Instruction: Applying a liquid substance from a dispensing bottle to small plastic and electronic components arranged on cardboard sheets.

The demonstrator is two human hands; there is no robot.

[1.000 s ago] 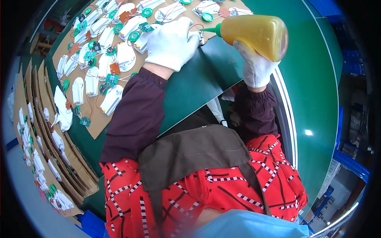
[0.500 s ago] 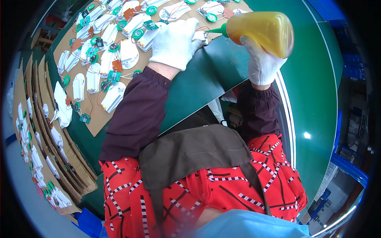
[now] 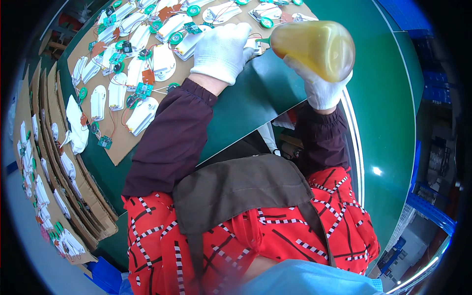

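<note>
My right hand (image 3: 322, 91), in a white glove, is wrapped round a squeeze bottle (image 3: 314, 49) of yellowish liquid. The bottle lies tilted on its side, and its green nozzle (image 3: 266, 40) points left at a small white plastic piece (image 3: 253, 45). My left hand (image 3: 221, 51), also gloved, is closed at that piece's left side, thumb against it; the hand hides most of the fingers and part of the piece. Around the left hand, white plastic housings (image 3: 163, 62) with wires, green round parts (image 3: 175, 38) and green circuit boards (image 3: 143, 90) lie on a cardboard sheet (image 3: 118, 147).
The cardboard rests on a green table (image 3: 246, 108). At the left, several more cardboard sheets (image 3: 93, 196) stand layered, with similar white parts between them. A blue bin (image 3: 104, 275) is at the lower left. Blue shelving (image 3: 432, 211) stands at the far right.
The bottle has moved slightly left and down, tilting so its base shows more, and its nozzle is now closer to the white piece. My left hand has shifted slightly right.
</note>
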